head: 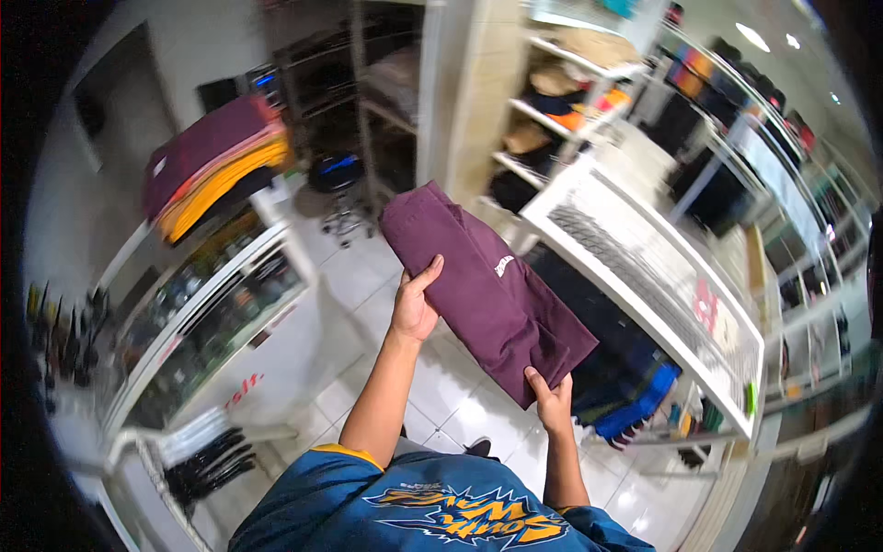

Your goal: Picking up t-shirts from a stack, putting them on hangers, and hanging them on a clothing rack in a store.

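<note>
A folded maroon garment (476,276) hangs in the air before my chest, held between both hands. It bears small white lettering near its right edge. My left hand (417,303) grips its left side, thumb on top and the other fingers hidden beneath. At the lower right corner, my right hand (550,397) pinches the cloth with the thumb above; its other fingers are mostly out of sight underneath. The fabric sags and creases towards the right hand.
To the left, a stack of folded garments (214,162) tops a glass display case (227,290). A wheeled stool (338,179) stands beyond. On the right is a white-framed display table (641,324) with garments hanging below. Shelves of clothing (562,103) rise behind. Hanging items (207,462) are at lower left.
</note>
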Tool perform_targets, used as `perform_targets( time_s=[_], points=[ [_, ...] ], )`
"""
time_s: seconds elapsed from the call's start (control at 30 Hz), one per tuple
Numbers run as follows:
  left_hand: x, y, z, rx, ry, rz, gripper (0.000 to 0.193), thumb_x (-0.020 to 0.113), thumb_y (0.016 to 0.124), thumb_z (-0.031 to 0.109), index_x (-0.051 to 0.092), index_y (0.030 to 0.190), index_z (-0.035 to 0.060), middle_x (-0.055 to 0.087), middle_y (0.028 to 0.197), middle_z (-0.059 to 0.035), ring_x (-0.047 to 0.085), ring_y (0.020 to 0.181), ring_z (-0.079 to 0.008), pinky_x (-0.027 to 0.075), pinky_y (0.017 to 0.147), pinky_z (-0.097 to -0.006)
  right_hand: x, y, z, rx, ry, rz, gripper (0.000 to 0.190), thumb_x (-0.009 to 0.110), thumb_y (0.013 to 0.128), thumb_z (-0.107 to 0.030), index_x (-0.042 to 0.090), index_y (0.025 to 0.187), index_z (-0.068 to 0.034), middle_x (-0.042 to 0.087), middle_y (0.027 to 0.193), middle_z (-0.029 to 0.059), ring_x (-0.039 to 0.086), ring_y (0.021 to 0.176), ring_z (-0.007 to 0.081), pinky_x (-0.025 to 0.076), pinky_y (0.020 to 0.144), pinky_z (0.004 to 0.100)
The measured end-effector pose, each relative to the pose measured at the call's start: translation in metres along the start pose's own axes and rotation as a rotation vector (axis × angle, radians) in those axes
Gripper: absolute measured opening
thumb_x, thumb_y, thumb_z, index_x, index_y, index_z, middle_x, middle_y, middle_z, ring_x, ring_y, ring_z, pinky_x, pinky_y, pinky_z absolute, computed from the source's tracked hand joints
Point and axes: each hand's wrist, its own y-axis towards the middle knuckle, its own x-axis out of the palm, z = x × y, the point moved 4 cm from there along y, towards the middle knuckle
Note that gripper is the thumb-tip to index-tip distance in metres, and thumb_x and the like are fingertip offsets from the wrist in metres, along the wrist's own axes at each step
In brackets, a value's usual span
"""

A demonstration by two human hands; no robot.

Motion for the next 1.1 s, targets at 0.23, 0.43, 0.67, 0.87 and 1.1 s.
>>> perform_targets(
  time_s=[0.23, 0.43, 0.67, 0.87, 1.1],
  points=[
    [0.178, 0.023, -0.213, -0.44, 0.003, -0.41, 0.044, 0.062, 0.102, 0.01, 0.051, 0.144, 0.0006, 0.06, 0.139, -0.0107, 0.06, 0.127, -0.0271, 0.047, 0.111, -0.0436, -0.181, -0.056, 0.013, -0.128, 0.071, 0.493, 0.047, 0.075, 0.094, -0.015, 0.057, 0.131, 0.007, 0.065, 0.123, 0.0121, 0.061, 0.11, 0.018, 0.048, 0.099, 0.0326],
    [0.334, 0.053, -0.316, -0.552, 0.138, -0.794, 0.046, 0.07, 0.098, 0.013, 0.053, 0.139, -0.0011, 0.064, 0.132, -0.0135, 0.065, 0.117, -0.0241, 0.055, 0.099, -0.0391, -0.25, -0.034, -0.032, -0.328, 0.091, 0.795, 0.038, 0.074, 0.096, -0.014, 0.061, 0.124, 0.007, 0.067, 0.121, 0.0122, 0.061, 0.11, 0.0172, 0.047, 0.099, 0.0317],
    [0.306, 0.101, -0.416, -0.064, 0.965, -0.754, 0.071, 0.077, 0.093, 0.039, 0.053, 0.143, -0.005, 0.069, 0.124, -0.0174, 0.066, 0.115, -0.025, 0.051, 0.1, -0.0389, -0.304, 0.013, 0.003, 0.004, 0.346, 0.777, 0.063, 0.071, 0.098, -0.024, 0.04, 0.147, 0.0, 0.064, 0.115, 0.0107, 0.067, 0.095, 0.0173, 0.058, 0.068, 0.029],
    [0.247, 0.01, -0.405, 0.544, 1.393, -0.959, 0.032, 0.073, 0.093, 0.029, 0.074, 0.11, 0.0021, 0.07, 0.116, -0.0138, 0.065, 0.111, -0.0342, 0.052, 0.097, -0.0423, -0.317, -0.041, 0.049, -0.103, 0.131, 1.071, 0.064, 0.064, 0.101, -0.018, 0.033, 0.155, -0.004, 0.06, 0.116, 0.0099, 0.062, 0.084, 0.0139, 0.051, 0.064, 0.0242],
    [0.253, 0.006, -0.396, 0.519, 1.452, -0.811, 0.03, 0.075, 0.09, 0.023, 0.076, 0.112, 0.0032, 0.071, 0.099, -0.0144, 0.065, 0.099, -0.0322, 0.051, 0.092, -0.0415, -0.332, 0.019, -0.045, -0.171, -0.854, 1.043, 0.062, 0.076, 0.089, -0.033, 0.057, 0.138, 0.0, 0.065, 0.106, 0.0184, 0.064, 0.095, 0.0345, 0.051, 0.087, 0.0445]
  ],
)
